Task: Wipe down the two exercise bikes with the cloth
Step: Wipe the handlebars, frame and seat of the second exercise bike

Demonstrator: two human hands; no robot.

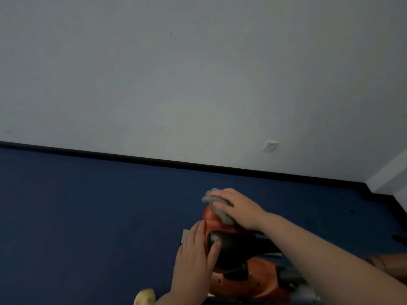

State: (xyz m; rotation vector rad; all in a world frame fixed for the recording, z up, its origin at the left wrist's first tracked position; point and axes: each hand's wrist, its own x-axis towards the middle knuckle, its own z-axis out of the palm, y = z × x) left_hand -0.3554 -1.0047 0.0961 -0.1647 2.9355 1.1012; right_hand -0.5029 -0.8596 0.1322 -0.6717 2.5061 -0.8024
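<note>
An orange exercise bike (240,280) with a black perforated saddle (233,247) stands low in the view, near the bottom centre. My right hand (236,205) presses a crumpled grey cloth (217,208) onto the bike's orange front housing (210,219), fingers laid over the cloth. My left hand (195,258) rests on the left side of the saddle, thumb on its perforated top. Only one bike is in view.
Dark blue carpet (88,216) covers the floor up to a black skirting board (154,160) and a pale wall with a white socket (270,146). A yellowish shoe tip (144,296) shows at the bottom edge. A wall corner stands at the right.
</note>
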